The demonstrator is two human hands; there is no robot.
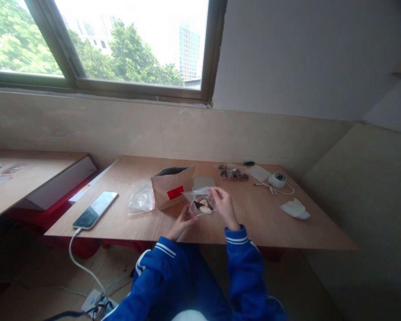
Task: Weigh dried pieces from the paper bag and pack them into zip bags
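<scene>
Between my two hands is a clear plastic bag [203, 204] holding pale and dark dried-looking pieces. My left hand [183, 219] grips its lower left side, with the fingers curled against it. My right hand [224, 204] pinches the bag's upper right edge. Just behind and left of the bag stands a brown paper pouch [163, 189] with a red label, upright and open at the top. Partly hidden behind the bag, a flat pale square object [203, 182] lies on the table. To the pouch's left lies a stack of clear plastic bags [141, 198].
A phone [95, 210] with a white cable lies at the table's left edge. At the back right are a filled clear bag [232, 172], a green-handled object [249, 163], and a white dome camera [276, 179] with cables. Crumpled white tissue [294, 208] lies at right.
</scene>
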